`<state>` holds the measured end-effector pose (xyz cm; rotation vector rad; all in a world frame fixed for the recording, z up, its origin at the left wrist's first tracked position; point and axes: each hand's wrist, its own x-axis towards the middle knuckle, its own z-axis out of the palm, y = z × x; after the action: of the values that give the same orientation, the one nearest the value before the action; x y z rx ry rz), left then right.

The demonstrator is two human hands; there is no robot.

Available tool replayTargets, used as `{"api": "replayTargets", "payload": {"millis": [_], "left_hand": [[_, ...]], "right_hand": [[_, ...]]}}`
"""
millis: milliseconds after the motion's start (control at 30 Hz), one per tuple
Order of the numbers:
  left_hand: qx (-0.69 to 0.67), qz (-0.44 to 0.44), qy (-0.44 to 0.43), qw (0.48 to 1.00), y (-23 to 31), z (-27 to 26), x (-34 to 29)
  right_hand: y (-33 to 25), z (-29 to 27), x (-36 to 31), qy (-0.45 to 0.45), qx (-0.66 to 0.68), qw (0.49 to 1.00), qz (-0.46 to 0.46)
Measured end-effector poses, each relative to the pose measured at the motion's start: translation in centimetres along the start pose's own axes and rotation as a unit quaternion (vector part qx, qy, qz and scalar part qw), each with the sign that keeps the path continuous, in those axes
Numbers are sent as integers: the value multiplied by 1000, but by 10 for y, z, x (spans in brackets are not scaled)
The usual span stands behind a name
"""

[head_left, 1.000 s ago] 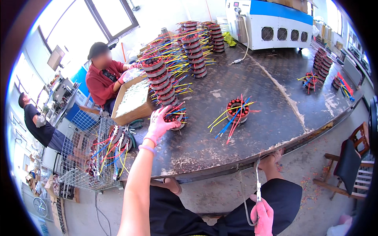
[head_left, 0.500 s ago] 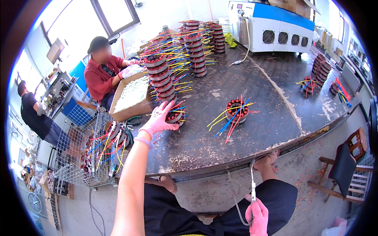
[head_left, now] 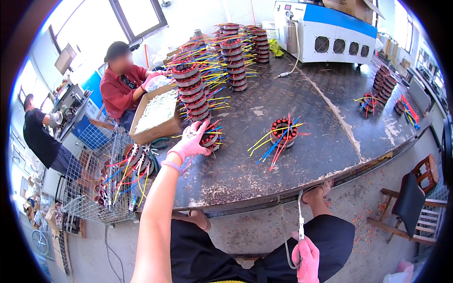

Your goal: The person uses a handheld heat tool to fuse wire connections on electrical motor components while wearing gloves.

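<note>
From my end of the feed, the left hand [head_left: 190, 140] had a grip on a wound ring [head_left: 211, 137], thumb on the near side, fingers around the back. That ring sat on the desk [head_left: 245, 181] just in front of a tall stack [head_left: 192, 92], its wires poking out mostly rightward (the fingers hid a good bit of it). The right hand [head_left: 306, 260] was closed around a slim metal tool [head_left: 301, 226], long axis running away from the body, tip up by the desk's near edge. A second ring [head_left: 284, 137] sat bore-up to the right, wires fanning out. As for containers: the cardboard box [head_left: 163, 128] was full of small white pieces [head_left: 155, 112], and the wire basket [head_left: 94, 214] held more wired rings, too jumbled to count.
</note>
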<state>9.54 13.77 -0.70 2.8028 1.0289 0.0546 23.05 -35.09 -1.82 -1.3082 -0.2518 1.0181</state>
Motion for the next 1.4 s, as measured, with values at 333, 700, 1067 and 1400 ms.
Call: {"api": "replayTargets", "payload": {"millis": [333, 700, 1067, 1400], "left_hand": [[99, 13, -42, 994, 10, -23, -4], [-96, 68, 85, 989, 207, 14, 68], [-139, 143, 159, 967, 222, -9, 43], [-155, 78, 2, 985, 86, -21, -137]], "right_hand": [[0, 2, 1, -21, 25, 999, 22], [-3, -8, 5, -8, 31, 999, 20], [-8, -24, -10, 11, 22, 999, 30], [22, 22, -9, -108, -23, 991, 80]]}}
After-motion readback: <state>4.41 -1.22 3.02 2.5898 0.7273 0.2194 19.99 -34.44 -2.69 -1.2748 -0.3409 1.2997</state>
